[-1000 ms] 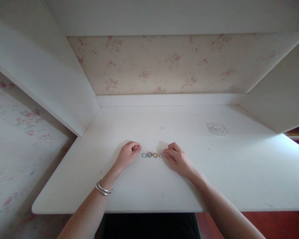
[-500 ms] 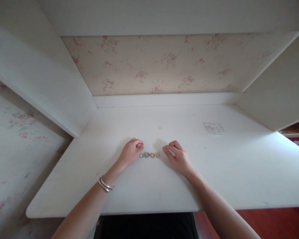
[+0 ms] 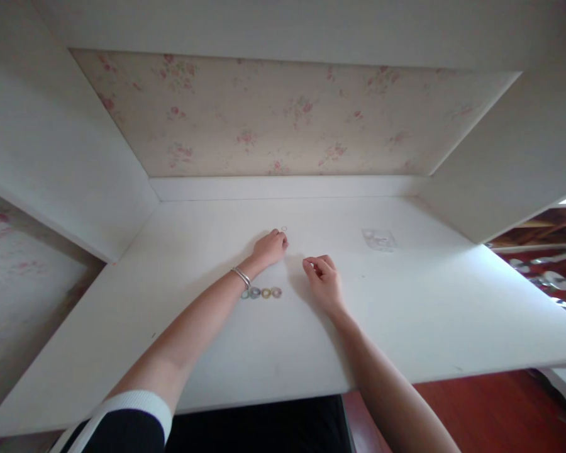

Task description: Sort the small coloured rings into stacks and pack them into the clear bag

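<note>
Rings (image 3: 263, 293) — a row of four on the white worktop (image 3: 287, 352), six o'clock from the left hand (image 3: 270, 248), nine from the right hand (image 3: 326, 282). Lone thin ring (image 3: 283, 228) at one o'clock, just beside the left knuckles. Step in hand looks like a reach for it; lifting it would call for a light fingertip pinch. Left fingers curled down, tips hidden — cannot tell whether they hold anything. Right thumb and fingertips drawn together, nothing visible between. Left wrist and bracelet (image 3: 241, 277) partly cover the row's end ring. Clear packet (image 3: 378, 240), right hand's two o'clock; contents unclear.
</note>
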### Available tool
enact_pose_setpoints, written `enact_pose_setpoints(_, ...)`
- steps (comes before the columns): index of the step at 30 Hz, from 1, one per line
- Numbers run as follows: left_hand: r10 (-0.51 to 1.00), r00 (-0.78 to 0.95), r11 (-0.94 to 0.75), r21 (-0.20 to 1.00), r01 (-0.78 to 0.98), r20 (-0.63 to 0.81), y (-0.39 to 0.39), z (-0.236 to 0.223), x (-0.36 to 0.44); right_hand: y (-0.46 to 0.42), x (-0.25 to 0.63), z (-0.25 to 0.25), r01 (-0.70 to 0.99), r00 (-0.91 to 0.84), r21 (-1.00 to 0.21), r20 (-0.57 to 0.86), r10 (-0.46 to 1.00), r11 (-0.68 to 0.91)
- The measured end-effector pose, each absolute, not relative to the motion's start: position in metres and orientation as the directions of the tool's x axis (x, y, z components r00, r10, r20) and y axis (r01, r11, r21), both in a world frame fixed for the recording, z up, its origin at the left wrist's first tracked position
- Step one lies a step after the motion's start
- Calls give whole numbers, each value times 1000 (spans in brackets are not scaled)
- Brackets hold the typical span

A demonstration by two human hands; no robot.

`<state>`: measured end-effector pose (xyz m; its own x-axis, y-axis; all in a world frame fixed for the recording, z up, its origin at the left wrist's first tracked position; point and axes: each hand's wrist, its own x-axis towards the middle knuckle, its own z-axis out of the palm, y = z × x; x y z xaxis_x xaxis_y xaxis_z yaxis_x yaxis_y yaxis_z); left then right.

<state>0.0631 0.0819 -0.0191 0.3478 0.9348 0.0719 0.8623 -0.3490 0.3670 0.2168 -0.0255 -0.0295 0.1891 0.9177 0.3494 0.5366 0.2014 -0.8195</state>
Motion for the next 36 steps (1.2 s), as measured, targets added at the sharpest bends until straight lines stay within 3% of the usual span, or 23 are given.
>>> enact_pose_setpoints(12,942,333,-330,313,891,45,92,-14,57,-25,214,-29,528,158,-818,359,920,228)
enact_pose_setpoints(29,885,461,-422,300,855,-67,95,-4,54,-25,217,-28,532,143,-814,360,922,235)
enact_pose_setpoints(36,848,524,-510,393,765,80,26,11,29,-27,216,-27,523,130,-816,363,923,247)
